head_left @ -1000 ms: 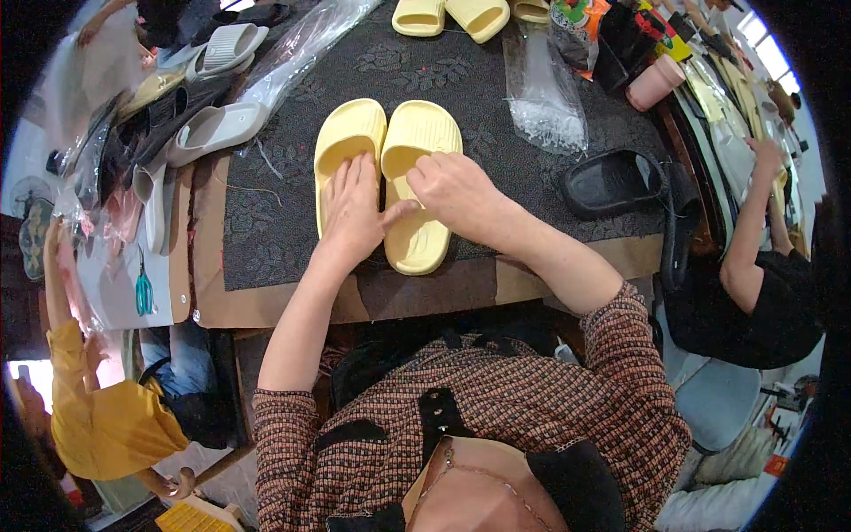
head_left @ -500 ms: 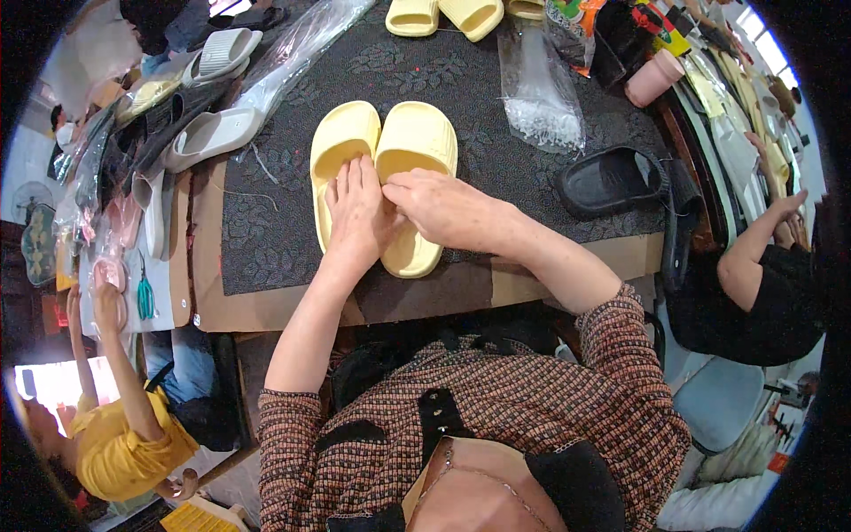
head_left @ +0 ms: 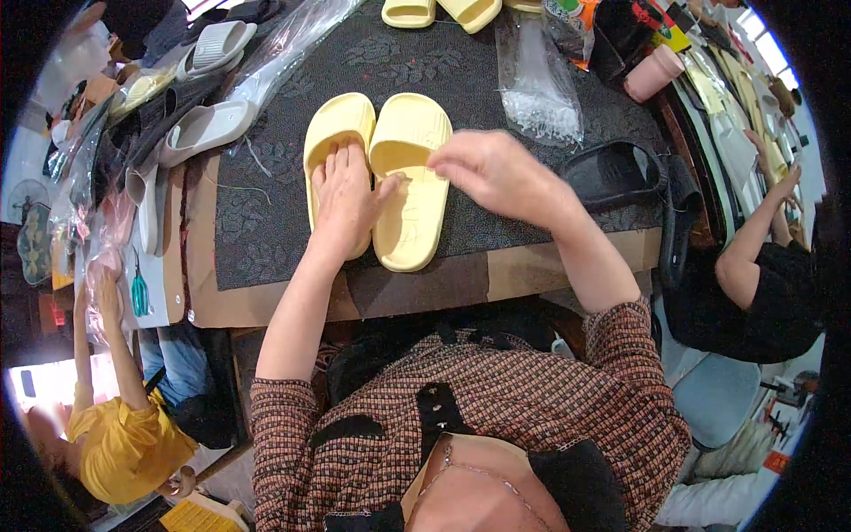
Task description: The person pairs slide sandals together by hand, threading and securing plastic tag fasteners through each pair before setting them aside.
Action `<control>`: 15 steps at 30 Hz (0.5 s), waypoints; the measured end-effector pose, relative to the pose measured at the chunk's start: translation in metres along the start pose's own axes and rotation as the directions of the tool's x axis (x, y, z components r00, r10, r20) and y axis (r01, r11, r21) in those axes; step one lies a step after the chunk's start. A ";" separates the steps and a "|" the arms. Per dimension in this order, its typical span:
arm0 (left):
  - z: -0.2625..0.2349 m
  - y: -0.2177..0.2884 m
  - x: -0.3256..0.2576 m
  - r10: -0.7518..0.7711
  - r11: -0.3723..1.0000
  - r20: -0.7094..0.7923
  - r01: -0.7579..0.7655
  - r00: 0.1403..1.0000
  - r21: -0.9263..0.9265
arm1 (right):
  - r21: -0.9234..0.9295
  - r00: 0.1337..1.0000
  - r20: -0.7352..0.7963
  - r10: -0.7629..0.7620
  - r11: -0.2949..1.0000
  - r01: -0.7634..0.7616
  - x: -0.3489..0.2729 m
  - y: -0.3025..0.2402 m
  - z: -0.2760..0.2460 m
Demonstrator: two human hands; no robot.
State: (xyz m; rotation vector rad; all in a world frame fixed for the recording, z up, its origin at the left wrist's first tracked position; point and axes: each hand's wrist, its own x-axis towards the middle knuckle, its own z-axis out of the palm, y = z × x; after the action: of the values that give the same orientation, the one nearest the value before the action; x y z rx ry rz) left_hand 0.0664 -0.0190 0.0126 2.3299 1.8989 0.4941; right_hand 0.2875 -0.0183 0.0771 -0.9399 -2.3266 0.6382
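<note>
Two pale yellow slide slippers lie side by side on the dark patterned mat, straps at the far end. My left hand rests flat in the left slipper, its fingers stretched toward the strap opening and its thumb reaching over to the right slipper. Beside the right slipper's outer edge, near the end of its strap, is my right hand. Its fingers are curled, with thumb and forefinger pinched together. Whatever the pinch may hold is too small to make out.
Black slippers sit at the right of the mat. Farther back lie a clear bag of white ties, a pink cup and more yellow slippers. Teal-handled snips lie at left, near a person in yellow.
My right hand has moved right, from between the slippers to the right slipper's outer edge. Both slippers have shifted slightly in view. My left hand stays in the left slipper, its thumb now spread.
</note>
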 end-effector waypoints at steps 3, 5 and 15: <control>0.004 -0.003 0.004 0.000 1.000 -0.012 0.000 1.000 0.008 | -0.063 0.995 0.089 -0.035 0.997 0.041 -0.022 -0.007 0.025; 0.006 -0.011 0.008 -0.001 1.000 -0.010 0.001 1.000 -0.003 | -0.100 0.982 0.154 -0.109 0.987 0.125 -0.028 -0.018 0.036; -0.008 -0.022 0.002 0.026 0.982 -0.036 -0.032 0.999 -0.186 | -0.365 0.969 0.131 -0.212 0.898 0.245 -0.032 -0.016 0.061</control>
State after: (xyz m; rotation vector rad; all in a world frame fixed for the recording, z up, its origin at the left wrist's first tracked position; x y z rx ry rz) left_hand 0.0434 -0.0129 0.0142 2.2448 1.7500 0.6862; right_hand 0.2609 -0.0653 0.0316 -0.7894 -2.6448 0.1338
